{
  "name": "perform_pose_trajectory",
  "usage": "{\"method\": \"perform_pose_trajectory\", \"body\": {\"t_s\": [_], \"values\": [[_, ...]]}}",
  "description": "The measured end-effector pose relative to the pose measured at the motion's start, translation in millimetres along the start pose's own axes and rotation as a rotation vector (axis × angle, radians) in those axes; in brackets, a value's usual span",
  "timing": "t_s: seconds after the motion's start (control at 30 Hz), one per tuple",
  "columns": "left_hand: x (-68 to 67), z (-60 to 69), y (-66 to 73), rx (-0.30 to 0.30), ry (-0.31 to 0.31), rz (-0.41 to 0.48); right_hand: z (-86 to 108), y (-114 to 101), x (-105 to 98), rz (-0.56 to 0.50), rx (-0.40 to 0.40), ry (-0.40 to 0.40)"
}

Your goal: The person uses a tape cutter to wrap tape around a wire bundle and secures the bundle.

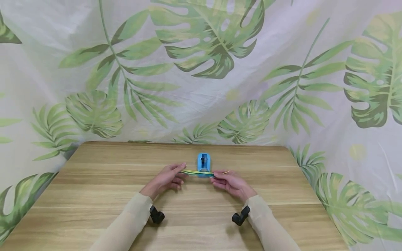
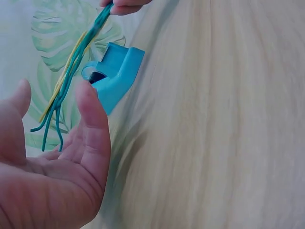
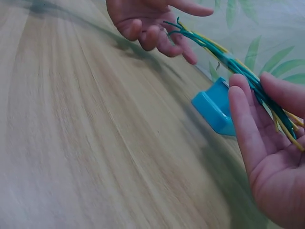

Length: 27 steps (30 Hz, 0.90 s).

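Observation:
A bundle of green and yellow wires [image 1: 198,173] stretches sideways above the table between the two hands. My right hand [image 3: 279,157] pinches it between thumb and fingers, and the yellow ends reach over the palm. Around the loose green ends, my left hand [image 2: 62,167] stands with thumb and fingers spread apart; its fingers do not close on them. A pale, shiny patch shows partway along the bundle [image 3: 238,67] in the right wrist view. Just behind the wires stands a blue tape dispenser [image 1: 199,164], its front partly hidden by them in the head view.
The wood-grain table [image 1: 103,181] runs back to a hanging cloth [image 1: 201,90] printed with green leaves. A black wrist camera [image 1: 157,215] sits on the left sleeve, another black camera [image 1: 240,216] on the right.

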<state>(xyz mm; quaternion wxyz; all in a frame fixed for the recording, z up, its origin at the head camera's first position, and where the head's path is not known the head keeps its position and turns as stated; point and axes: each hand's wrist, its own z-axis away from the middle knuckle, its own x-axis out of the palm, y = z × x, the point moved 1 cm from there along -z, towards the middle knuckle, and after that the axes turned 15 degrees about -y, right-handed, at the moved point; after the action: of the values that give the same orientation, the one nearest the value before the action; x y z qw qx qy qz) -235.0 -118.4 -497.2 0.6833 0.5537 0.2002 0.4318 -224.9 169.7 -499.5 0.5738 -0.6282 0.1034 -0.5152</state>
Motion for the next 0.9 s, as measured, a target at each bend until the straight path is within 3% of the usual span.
{"method": "perform_pose_trajectory", "body": {"t_s": [0.13, 0.57, 0.77, 0.9], "values": [[2.6, -2.0, -3.1, -0.025, -0.024, 0.043, 0.6, -1.2, -2.7, 0.043, 0.007, -0.015], [8.2, -9.2, -5.4, -0.044, 0.003, 0.049, -0.7, -8.2, -8.8, 0.175, 0.024, -0.028], [10.0, -9.8, -2.0, -0.037, -0.001, 0.031, -1.7, -10.2, -10.8, 0.205, -0.004, -0.013], [10.8, -10.6, 0.0, -0.025, 0.023, 0.024, -2.9, -10.1, -12.4, 0.281, -0.041, 0.001]]}}
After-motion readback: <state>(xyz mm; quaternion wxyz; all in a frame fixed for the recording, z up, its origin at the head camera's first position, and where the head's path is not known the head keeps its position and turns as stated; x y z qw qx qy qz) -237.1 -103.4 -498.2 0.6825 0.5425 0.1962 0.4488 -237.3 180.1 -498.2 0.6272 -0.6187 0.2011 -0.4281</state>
